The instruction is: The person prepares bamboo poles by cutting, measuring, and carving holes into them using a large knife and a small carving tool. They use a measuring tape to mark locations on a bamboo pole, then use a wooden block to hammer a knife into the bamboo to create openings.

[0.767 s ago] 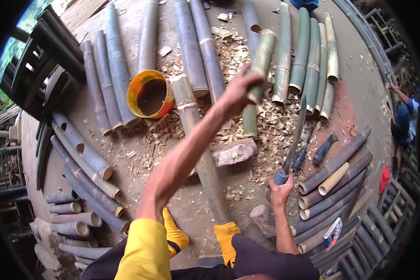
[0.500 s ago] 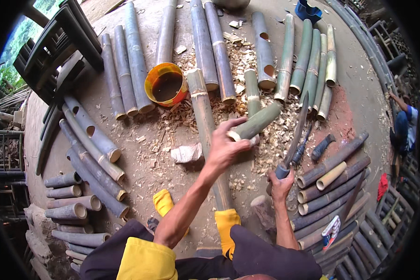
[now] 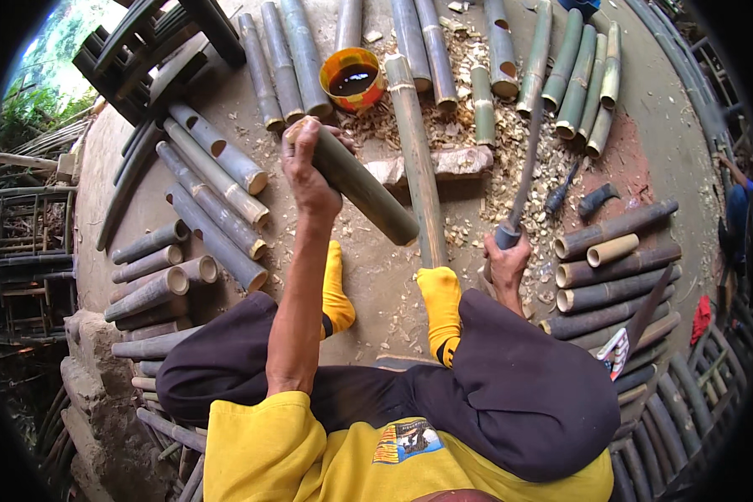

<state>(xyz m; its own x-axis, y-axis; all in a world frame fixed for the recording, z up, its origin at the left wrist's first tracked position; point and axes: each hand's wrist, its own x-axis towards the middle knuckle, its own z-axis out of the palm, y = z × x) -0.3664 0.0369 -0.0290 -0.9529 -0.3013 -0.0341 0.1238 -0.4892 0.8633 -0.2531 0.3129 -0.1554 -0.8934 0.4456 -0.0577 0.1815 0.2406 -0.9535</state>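
Bamboo section (image 3: 361,191) now swings from two o'clock to eleven in the left hand (image 3: 309,171)'s closed grip, while the right hand (image 3: 508,261) clutches the knife (image 3: 523,171), ready for cutting.

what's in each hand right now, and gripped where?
Left hand grips a short green bamboo section near its upper end. Right hand holds a long knife by its handle, blade pointing away.

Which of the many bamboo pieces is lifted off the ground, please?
The short dark-green bamboo section gripped by the left hand; every other piece lies on the ground.
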